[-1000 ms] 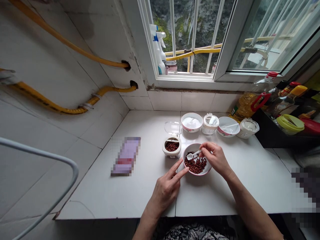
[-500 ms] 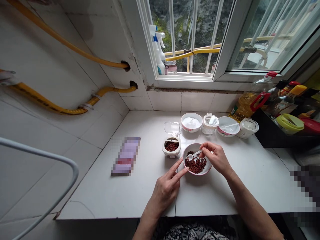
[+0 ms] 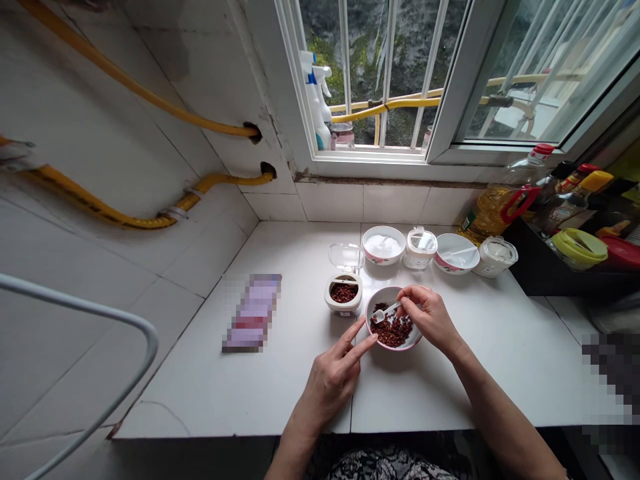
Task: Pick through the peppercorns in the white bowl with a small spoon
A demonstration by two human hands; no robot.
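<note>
Spoon (image 3: pixel 381 316) is inside the near bowl (image 3: pixel 404 346), its scoop end down at the dried red bits (image 3: pixel 395 331) on the bowl's left side, so scoop and bits are at the same spot. Right hand (image 3: pixel 433 323) has a narrow pinch on the spoon handle, thumb and fingers closed, over the bowl's right rim. Left hand (image 3: pixel 333 377) grips nothing: 2 fingers stretched out and spread, tips at the bowl's left rim, seemingly steadying it. Can't really tell if the scoop is loaded, too small and shadowed. Open jar (image 3: pixel 344 309) sits upright just beside the bowl, back left, clear lid (image 3: pixel 346 256) raised, similar red bits inside. Red bits are in 2 containers. Behind, left to right: bowl of white grains (image 3: pixel 384 259), 1 clear-topped jar (image 3: pixel 421 259), a bowl with a white spoon in it (image 3: pixel 455 267), 1 more jar (image 3: pixel 495 261). Oil bottle (image 3: pixel 487 208) at back right. Purple item (image 3: pixel 253 310), pixelated, lies on the white counter (image 3: pixel 200 393), well apart, left of the open jar.
</note>
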